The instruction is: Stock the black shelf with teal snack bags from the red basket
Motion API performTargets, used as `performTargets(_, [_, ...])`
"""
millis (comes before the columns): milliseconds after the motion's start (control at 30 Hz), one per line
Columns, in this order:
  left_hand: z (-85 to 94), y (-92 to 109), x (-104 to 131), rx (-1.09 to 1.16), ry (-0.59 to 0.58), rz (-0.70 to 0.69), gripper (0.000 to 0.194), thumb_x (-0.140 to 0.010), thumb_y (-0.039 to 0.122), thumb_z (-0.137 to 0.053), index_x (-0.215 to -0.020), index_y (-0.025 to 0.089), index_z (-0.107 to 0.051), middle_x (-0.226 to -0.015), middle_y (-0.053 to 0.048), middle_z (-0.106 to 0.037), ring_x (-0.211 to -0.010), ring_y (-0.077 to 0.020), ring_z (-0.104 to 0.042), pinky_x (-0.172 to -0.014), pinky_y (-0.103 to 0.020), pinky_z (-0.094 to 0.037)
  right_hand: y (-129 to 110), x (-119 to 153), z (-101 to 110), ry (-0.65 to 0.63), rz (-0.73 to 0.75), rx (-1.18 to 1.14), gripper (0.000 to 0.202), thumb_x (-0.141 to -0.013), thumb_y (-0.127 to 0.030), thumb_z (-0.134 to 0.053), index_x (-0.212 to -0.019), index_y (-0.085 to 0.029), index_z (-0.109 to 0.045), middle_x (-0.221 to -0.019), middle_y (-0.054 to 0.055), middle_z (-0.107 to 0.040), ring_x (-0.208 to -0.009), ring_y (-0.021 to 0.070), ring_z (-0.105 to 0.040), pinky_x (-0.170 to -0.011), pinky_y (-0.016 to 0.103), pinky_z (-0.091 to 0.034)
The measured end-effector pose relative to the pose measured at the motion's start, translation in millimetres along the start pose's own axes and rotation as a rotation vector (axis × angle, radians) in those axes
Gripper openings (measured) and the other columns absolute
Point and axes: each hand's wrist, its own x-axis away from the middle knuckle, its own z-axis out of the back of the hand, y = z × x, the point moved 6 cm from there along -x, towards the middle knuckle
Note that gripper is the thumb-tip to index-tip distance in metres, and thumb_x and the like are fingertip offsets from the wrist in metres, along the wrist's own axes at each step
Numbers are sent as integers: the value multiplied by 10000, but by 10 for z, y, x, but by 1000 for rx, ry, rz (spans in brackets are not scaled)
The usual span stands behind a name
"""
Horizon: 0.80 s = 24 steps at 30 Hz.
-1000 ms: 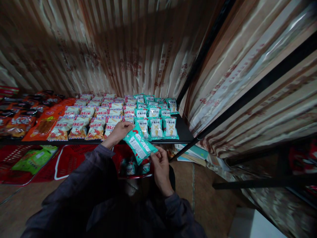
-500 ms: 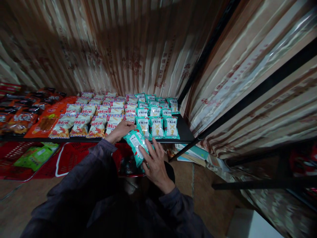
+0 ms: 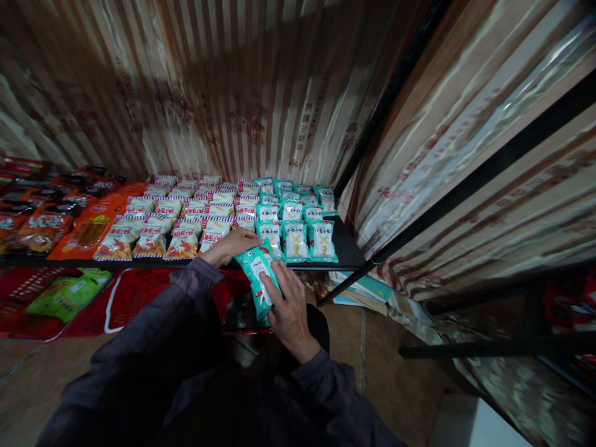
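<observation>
A teal snack bag (image 3: pixel 259 277) is held between my two hands just in front of the shelf edge. My left hand (image 3: pixel 233 244) grips its upper end, fingertips at the top seal. My right hand (image 3: pixel 289 304) is closed on its right side, with fingers lying over the front. Behind the hands, several matching teal bags (image 3: pixel 295 241) stand in rows at the right end of the black shelf (image 3: pixel 349 248). White bags with red lettering (image 3: pixel 185 237) are lined up to their left.
Orange snack packs (image 3: pixel 86 233) lie farther left on the shelf. Red baskets (image 3: pixel 139 292) sit below, one with a green bag (image 3: pixel 63 295). A black metal post (image 3: pixel 347 282) and papers (image 3: pixel 363 287) are at the right. A white box (image 3: pixel 470 422) is at the lower right.
The held bag is tilted slightly more upright. The fingers of my right hand have drawn closer together and moved slightly left; my left hand has shifted slightly right.
</observation>
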Motion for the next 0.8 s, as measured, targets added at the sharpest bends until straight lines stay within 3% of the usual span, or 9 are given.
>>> performTargets(267, [24, -75, -22, 165, 4, 100, 106, -681, 169, -654, -586, 147, -695, -601, -56, -686, -474, -138, -572, -489, -236, -438, 34, 28, -4, 46, -11, -131, 746, -762, -55, -391, -1457, -259, -215, -1506, 90, -280, -1380, 280, -272, -1053, 515, -345])
performTargets(400, [47, -88, -16, 297, -14, 135, 216, -767, 276, -595, -687, 118, -718, -695, -120, -709, -527, -160, -607, -484, -242, -461, 79, 25, 4, 73, -80, -202, 786, -721, -36, -390, -1458, -246, -214, -1514, 80, -259, -1379, 274, -276, -1074, 508, -335])
performTargets(533, [41, -94, 4, 440, -68, 118, 243, -800, 295, -567, -793, 106, -719, -740, -129, -709, -582, -170, -632, -541, -265, -505, 118, -7, 40, 111, -154, -269, 720, -783, -63, -410, -1452, -265, -237, -1505, 71, -289, -1370, 264, -301, -1084, 492, -334])
performTargets(667, [5, -119, 20, 517, -131, 18, 140, -731, 197, -649, -830, 118, -709, -795, -115, -709, -675, -177, -655, -649, -295, -534, 218, -27, 112, 215, -366, -452, 588, -834, -203, -540, -1396, -246, -375, -1437, 84, -416, -1316, 259, -396, -1087, 453, -337])
performTargets(800, [-73, -169, 55, 446, -152, -70, 247, -671, 152, -724, -916, 139, -703, -901, -77, -707, -773, -144, -651, -741, -262, -518, 319, 22, 18, 304, -728, -893, 565, -819, -353, -606, -1346, -222, -450, -1352, 82, -521, -1229, 255, -494, -1067, 445, -358])
